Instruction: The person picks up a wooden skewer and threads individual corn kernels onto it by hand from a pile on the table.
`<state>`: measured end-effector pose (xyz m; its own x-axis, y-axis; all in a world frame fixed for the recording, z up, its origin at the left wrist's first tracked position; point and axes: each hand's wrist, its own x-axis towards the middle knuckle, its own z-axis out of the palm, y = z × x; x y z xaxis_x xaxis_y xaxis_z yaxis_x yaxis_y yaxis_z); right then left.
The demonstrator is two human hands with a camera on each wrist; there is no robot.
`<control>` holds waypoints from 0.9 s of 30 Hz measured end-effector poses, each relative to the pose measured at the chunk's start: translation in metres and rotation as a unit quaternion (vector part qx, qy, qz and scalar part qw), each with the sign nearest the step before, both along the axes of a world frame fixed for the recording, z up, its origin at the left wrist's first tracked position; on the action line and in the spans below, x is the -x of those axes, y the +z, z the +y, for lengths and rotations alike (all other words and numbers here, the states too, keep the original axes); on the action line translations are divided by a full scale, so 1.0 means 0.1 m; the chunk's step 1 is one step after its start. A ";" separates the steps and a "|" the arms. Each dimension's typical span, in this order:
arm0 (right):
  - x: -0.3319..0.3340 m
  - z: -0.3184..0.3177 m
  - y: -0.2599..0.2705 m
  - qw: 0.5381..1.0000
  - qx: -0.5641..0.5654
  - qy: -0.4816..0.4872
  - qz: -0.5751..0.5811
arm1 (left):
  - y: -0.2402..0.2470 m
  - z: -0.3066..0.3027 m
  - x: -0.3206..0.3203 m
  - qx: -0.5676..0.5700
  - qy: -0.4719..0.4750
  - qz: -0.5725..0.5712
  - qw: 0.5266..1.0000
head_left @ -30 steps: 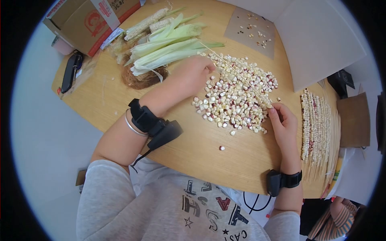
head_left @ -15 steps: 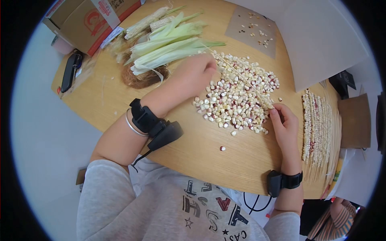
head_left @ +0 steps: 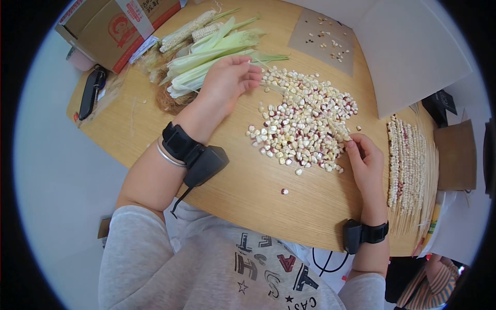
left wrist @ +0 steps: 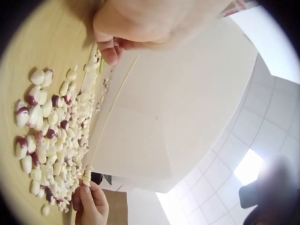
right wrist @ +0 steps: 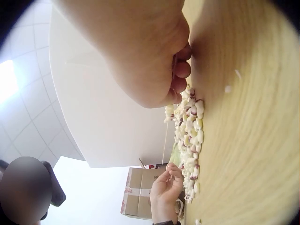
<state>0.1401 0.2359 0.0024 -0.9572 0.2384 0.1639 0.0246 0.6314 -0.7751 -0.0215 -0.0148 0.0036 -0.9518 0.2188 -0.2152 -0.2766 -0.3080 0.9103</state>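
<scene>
My left hand (head_left: pixel 230 82) is raised beside the husks, thumb and forefinger together with a small pale corn kernel at their tips, mostly hidden. The other fingers are bent loosely. Across the heap, my right hand (head_left: pixel 367 160) pinches the lower end of a thin stick (left wrist: pixel 112 108) between thumb and forefinger. Threaded corn kernels (head_left: pixel 338 130) cover the stick near that grip. Its bare length slants up toward my left hand. Below the stick spreads a heap of loose white and dark-red corn kernels (head_left: pixel 302 132) on the wooden table (head_left: pixel 248 191).
Green corn husks (head_left: pixel 217 57), bare-looking cobs (head_left: pixel 188 31) and brown silk lie at the upper left by a cardboard box (head_left: pixel 121 31). Several kernel-strung sticks (head_left: pixel 405 165) lie at the right. A grey sheet (head_left: pixel 323 41) with scattered bits is at the back, near a white panel (head_left: pixel 413 57).
My left hand has lifted from the heap's left edge and moved up and left, toward the stick's far end, its fingers coming into view. My right hand has stayed in place with the stick.
</scene>
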 end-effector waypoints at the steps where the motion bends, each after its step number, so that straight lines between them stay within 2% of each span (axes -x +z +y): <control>1: 0.00 0.00 -0.01 1.000 -0.004 0.000 0.002 | 0.00 0.00 0.00 0.000 0.000 0.000 1.000; 27: 0.00 0.01 -0.02 0.999 -0.036 0.001 -0.004 | 0.08 0.00 -0.04 -0.018 0.006 0.035 0.999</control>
<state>0.1401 0.2373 0.0002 -0.9592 0.2240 0.1726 0.0293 0.6858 -0.7272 -0.0179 -0.0143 0.0112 -0.9666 0.2141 -0.1405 -0.2092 -0.3435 0.9155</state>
